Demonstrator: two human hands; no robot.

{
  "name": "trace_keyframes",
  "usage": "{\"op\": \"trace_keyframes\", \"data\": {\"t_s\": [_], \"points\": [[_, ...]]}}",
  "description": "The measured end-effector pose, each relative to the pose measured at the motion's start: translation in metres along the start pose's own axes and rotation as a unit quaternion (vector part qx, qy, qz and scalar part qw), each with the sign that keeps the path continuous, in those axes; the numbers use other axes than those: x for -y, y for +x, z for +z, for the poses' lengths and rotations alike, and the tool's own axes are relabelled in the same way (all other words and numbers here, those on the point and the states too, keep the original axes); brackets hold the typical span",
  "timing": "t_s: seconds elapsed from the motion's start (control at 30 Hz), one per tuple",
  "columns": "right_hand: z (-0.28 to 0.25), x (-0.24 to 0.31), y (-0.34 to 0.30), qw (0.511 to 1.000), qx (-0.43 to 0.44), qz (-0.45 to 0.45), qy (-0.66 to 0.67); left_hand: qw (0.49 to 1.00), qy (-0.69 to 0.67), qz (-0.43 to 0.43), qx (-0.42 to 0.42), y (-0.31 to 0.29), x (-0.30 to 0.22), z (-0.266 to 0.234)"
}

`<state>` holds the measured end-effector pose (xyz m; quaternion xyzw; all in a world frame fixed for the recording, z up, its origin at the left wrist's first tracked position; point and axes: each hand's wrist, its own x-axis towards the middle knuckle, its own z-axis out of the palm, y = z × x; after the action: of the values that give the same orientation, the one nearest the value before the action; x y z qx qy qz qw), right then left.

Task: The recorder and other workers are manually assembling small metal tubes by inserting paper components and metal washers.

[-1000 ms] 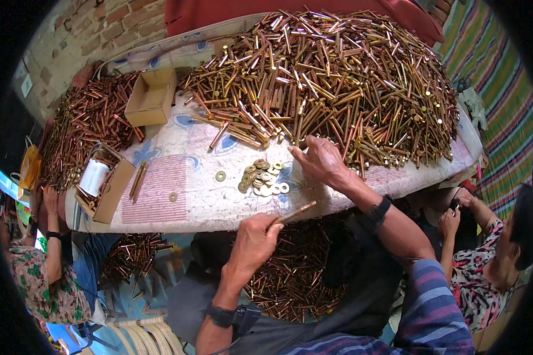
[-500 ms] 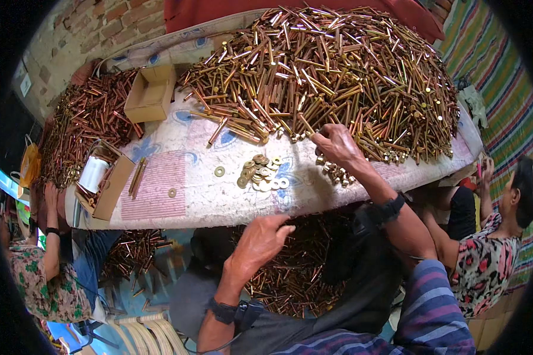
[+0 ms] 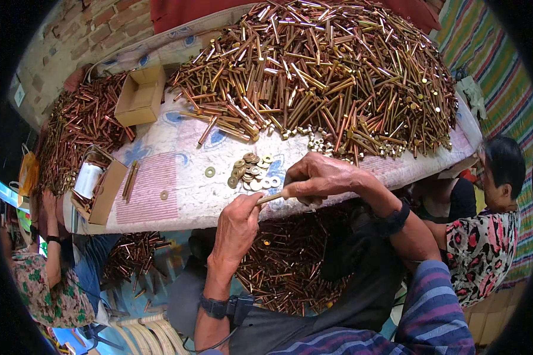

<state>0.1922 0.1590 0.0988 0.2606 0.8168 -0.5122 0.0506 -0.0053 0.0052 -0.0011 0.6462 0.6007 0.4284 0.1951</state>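
Fingers (image 3: 243,207) partly hide the rod (image 3: 270,199).

mostly free cloth (image 3: 196,204) left of the washer pile (image 3: 251,171), pin heap (image 3: 331,77) beyond

On the table (image 3: 201,207), we see the main bolt pile (image 3: 337,77) behind and toward the right, with a second pile (image 3: 80,127) at far left. Between these piles stands a carton (image 3: 137,112); before it, another box (image 3: 109,194) contains a cylinder (image 3: 92,179). Right of that box we find loose bolts (image 3: 130,180), then, farther right, a washer heap (image 3: 250,171).
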Motion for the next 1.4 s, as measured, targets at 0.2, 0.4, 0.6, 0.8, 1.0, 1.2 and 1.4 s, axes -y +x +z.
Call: {"op": "trace_keyframes", "data": {"t_s": [0.2, 0.4, 0.6, 0.8, 1.0, 1.2, 1.4], "points": [[0.011, -0.037, 0.027, 0.986, -0.149, -0.074, 0.003, 0.998, 0.038, -0.030, -0.041, -0.004, 0.002, -0.009], [0.040, -0.047, 0.036, 0.934, -0.220, -0.063, -0.275, 0.984, -0.024, -0.174, -0.016, -0.005, -0.004, -0.013], [0.037, -0.037, 0.032, 0.940, -0.249, -0.071, -0.220, 0.985, -0.026, -0.170, -0.029, -0.011, 0.016, -0.009], [0.020, -0.024, 0.023, 0.948, -0.198, -0.061, 0.243, 0.977, -0.109, -0.181, -0.019, -0.003, 0.006, 0.002], [0.024, -0.026, 0.030, 0.923, -0.158, -0.052, 0.347, 0.970, -0.135, -0.204, 0.005, 0.001, -0.002, -0.004], [0.032, -0.015, 0.035, 0.926, -0.170, -0.069, 0.330, 0.945, -0.230, -0.233, 0.008, 0.001, -0.005, -0.012], [0.038, 0.002, 0.041, 0.918, -0.199, -0.100, 0.328, 0.943, -0.243, -0.223, -0.032, 0.003, -0.009, -0.018]]}}
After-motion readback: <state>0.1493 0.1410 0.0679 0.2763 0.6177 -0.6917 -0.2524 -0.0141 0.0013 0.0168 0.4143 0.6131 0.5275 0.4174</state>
